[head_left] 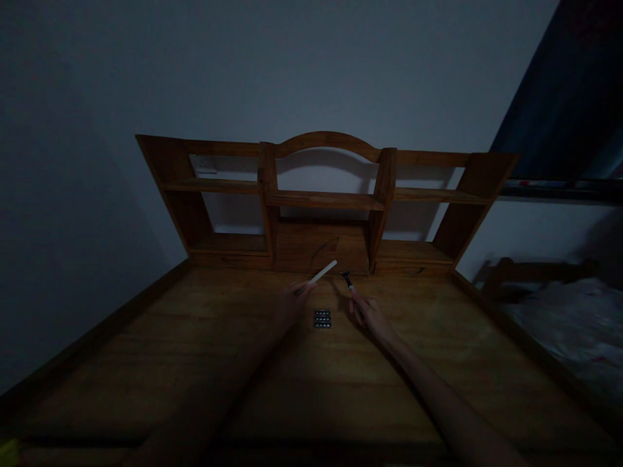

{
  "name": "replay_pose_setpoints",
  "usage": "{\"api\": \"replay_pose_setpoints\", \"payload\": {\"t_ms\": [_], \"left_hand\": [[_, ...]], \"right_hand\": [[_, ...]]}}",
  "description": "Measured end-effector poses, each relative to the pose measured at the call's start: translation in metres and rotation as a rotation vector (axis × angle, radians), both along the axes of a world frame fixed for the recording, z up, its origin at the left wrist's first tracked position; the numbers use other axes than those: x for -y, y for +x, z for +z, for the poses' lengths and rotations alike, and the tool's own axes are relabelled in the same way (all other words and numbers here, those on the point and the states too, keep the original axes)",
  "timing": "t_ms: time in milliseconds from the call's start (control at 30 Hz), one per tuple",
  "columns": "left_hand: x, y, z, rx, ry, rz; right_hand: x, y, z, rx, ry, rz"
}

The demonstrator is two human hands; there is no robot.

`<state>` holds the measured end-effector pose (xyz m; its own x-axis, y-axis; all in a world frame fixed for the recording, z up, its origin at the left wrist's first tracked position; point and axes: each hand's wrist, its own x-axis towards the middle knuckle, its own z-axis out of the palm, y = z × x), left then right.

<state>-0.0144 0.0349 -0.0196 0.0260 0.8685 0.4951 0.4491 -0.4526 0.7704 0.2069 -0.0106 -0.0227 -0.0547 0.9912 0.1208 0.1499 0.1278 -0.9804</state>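
Observation:
My left hand (295, 299) is closed around one end of a slim, flat white strip (323, 272), whose exact kind I cannot make out. The strip slants up and to the right above the desk. In my right hand (365, 309), also closed, is a razor (348, 281) with a dark T-shaped head pointing away from me and a dark and light handle. Between and slightly below the hands, a small dark pack (322, 318) with three rows of pale marks lies on the wooden desk (311, 383). Neither hand touches the pack.
A wooden shelf unit (325, 200) with an arched top rail stands along the back of the desk. Raised wooden edges run down both sides. To the right are a dark curtain (559, 97) and a pale, crumpled heap (579, 318). The lighting is dim.

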Motion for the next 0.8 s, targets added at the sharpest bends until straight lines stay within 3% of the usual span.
{"api": "replay_pose_setpoints", "payload": {"t_ms": [333,633,800], "left_hand": [[0.008,0.009,0.001,-0.15,0.041,-0.047],[-0.001,-0.001,-0.001,-0.098,0.019,-0.02],[0.004,0.005,0.0,-0.147,0.056,-0.059]], "right_hand": [[-0.002,0.0,-0.003,0.014,0.005,-0.018],[-0.004,0.0,-0.007,0.041,0.006,-0.003],[-0.004,0.002,-0.006,0.042,0.009,-0.012]]}}
